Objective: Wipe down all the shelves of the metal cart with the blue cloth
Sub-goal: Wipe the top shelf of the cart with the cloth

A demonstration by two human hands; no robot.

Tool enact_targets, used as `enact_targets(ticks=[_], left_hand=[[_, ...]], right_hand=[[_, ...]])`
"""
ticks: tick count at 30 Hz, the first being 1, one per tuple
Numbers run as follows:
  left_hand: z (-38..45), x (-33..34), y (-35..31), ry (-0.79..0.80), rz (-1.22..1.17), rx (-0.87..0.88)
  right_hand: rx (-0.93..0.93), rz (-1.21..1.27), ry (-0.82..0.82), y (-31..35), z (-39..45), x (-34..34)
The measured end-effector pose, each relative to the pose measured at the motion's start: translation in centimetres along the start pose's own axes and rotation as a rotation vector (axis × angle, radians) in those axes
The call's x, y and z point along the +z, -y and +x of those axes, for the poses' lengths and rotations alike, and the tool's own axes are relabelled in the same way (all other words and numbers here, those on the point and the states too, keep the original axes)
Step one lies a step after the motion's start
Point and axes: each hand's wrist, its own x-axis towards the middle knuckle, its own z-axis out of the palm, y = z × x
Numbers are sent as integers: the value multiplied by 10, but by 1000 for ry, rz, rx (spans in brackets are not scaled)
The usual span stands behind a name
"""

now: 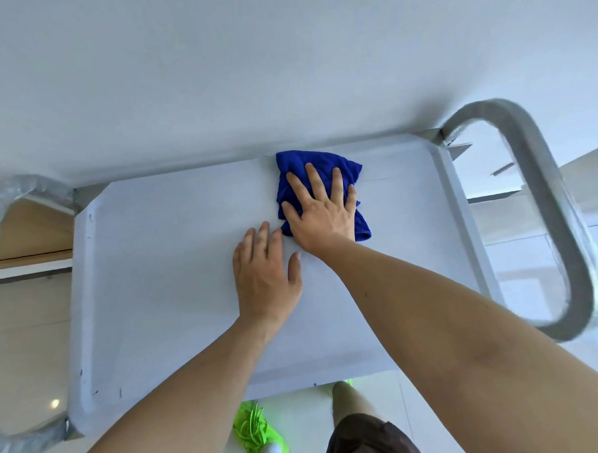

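Cloth (317, 167) lay bunched under the right hand (323, 215), near the middle of the far edge of the cart's top shelf (162, 266). Its folds stuck out past the fingertips toward the far rim and past the heel of the palm on the right side. The right hand's fingers (314, 181) were straight and spread wide, pressing flat on the cloth, with the thumb reaching to its left border.

The cloth was deep blue and looked soft and nappy, crumpled into a rough rectangle. The shelf was a pale, smooth, matte sheet with a shallow raised lip round its sides and rounded corners. A dull grey metal handle (543, 195) looped beyond the right edge; another loop (2, 201) at the left edge seemed wrapped in clear film.

The left hand (263, 272) rested palm down on the bare shelf just beside the cloth's near left corner, fingers straight and close together, holding nothing, thumb out to the right. Both forearms were bare and stretched forward from the near edge, the right one reaching farther. A bright green shoe (255, 430) showed on the floor below the near edge.
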Motion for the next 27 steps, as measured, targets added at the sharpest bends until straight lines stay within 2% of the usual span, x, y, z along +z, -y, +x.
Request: enact_targets(ticks=[7,10,15,23,27], left_hand=[[13,26,-58,66,86,71],[13,33,-64,103,166,48],[14,36,-65,99,168,41],[15,27,-50,211,86,80],[19,16,-38,243,-52,108]], right_hand=[[182,14,-37,-100,4,-34],[226,13,-51,-125,3,-40],[301,5,-77,-152,-14,-44],[486,36,-71,-124,-59,-27],[507,48,-39,-96,-78,-16]])
